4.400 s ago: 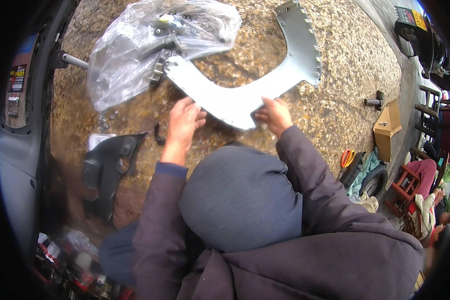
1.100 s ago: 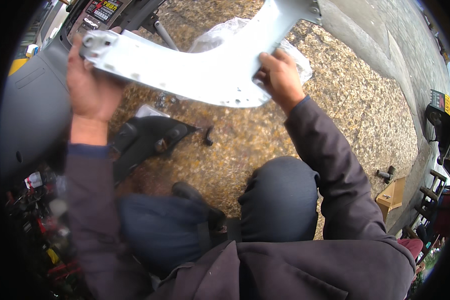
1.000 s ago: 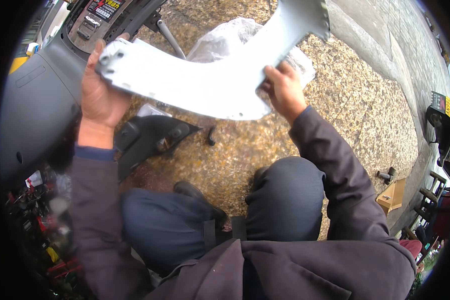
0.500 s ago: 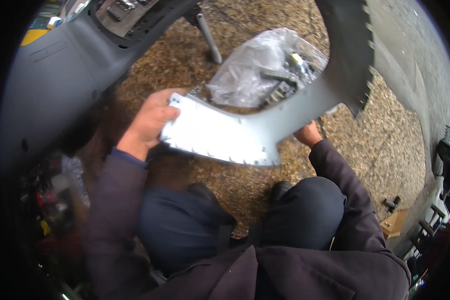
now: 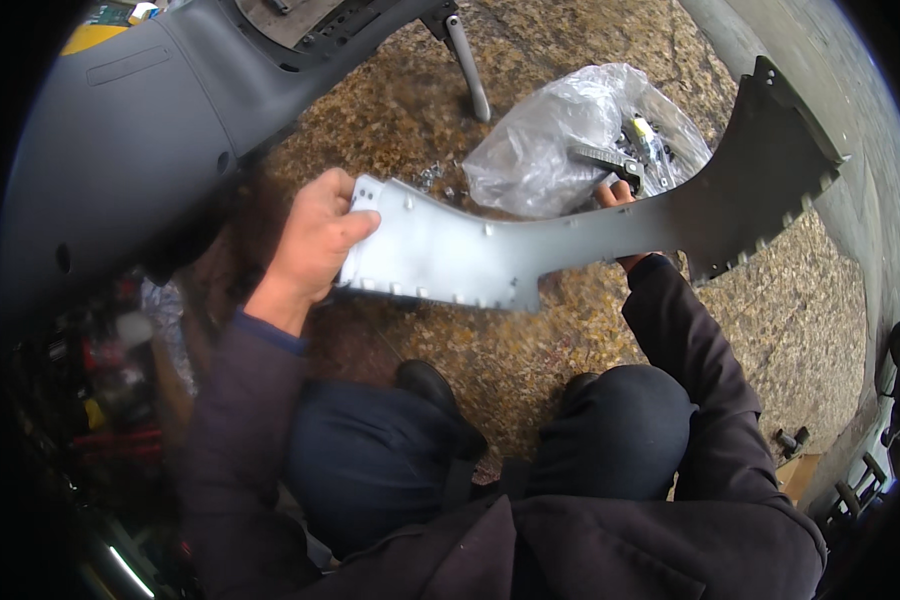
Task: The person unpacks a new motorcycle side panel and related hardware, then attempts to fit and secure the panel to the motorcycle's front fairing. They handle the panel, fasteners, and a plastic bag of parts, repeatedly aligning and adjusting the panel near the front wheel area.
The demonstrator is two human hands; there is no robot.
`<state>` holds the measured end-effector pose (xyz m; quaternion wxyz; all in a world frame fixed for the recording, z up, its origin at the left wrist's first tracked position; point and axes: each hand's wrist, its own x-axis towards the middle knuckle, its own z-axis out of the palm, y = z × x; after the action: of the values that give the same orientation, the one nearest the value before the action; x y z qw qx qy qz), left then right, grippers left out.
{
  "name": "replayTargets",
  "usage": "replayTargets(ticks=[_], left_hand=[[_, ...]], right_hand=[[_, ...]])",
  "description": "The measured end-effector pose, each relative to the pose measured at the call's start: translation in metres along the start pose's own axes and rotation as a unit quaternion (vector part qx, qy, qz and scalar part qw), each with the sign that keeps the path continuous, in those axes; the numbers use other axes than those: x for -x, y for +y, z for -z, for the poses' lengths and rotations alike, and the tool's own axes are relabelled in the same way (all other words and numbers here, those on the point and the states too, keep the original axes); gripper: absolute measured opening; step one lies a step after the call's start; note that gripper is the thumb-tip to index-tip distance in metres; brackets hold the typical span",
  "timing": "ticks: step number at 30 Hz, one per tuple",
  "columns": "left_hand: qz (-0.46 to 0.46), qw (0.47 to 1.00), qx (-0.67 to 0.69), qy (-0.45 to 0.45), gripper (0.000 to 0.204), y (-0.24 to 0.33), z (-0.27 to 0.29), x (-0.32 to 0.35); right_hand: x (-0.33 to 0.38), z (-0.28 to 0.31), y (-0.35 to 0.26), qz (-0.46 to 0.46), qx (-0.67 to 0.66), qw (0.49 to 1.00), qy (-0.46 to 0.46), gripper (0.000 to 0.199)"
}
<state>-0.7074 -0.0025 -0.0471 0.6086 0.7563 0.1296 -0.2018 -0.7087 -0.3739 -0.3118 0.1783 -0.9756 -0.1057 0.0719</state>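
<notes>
A long curved grey plastic body panel, with small clips along its edges, is held up across the space over my knees. My left hand is closed on its left end, thumb on the pale face. Passing beneath the panel's narrow middle, my right hand shows its curled fingertips at the far edge, and most of the palm is hidden. Just beyond those fingers lies a black ridged metal part on a clear plastic bag of small hardware.
The large dark grey body of a vehicle, apparently a scooter, fills the left, with a metal stand leg near the bag. Small loose fasteners lie on the speckled brown floor mat. At right are a small dark part and a piece of cardboard.
The panel has swung flatter, its right end coming down and to the right into view. My right fingertips now show at its far edge. My view has shifted slightly.
</notes>
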Motion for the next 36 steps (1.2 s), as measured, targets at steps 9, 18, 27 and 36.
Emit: replayTargets(ticks=[9,18,27,36], left_hand=[[-0.048,0.998,0.022,-0.018,0.022,0.007,0.003,-0.005],[-0.06,0.998,0.024,-0.001,0.015,0.024,-0.014,-0.004],[-0.108,0.994,0.014,0.032,0.014,0.028,-0.026,0.001],[-0.129,0.991,0.025,0.016,0.017,0.026,-0.021,-0.001]], right_hand=[[0.086,0.028,-0.004,-0.299,-0.726,0.618,-0.032,0.019],[0.125,0.072,-0.009,-0.203,-0.909,0.344,-0.122,0.036],[0.109,0.123,-0.022,-0.117,-0.88,0.439,-0.139,0.044],[0.073,0.196,-0.061,-0.065,-0.803,0.562,-0.189,0.048]])
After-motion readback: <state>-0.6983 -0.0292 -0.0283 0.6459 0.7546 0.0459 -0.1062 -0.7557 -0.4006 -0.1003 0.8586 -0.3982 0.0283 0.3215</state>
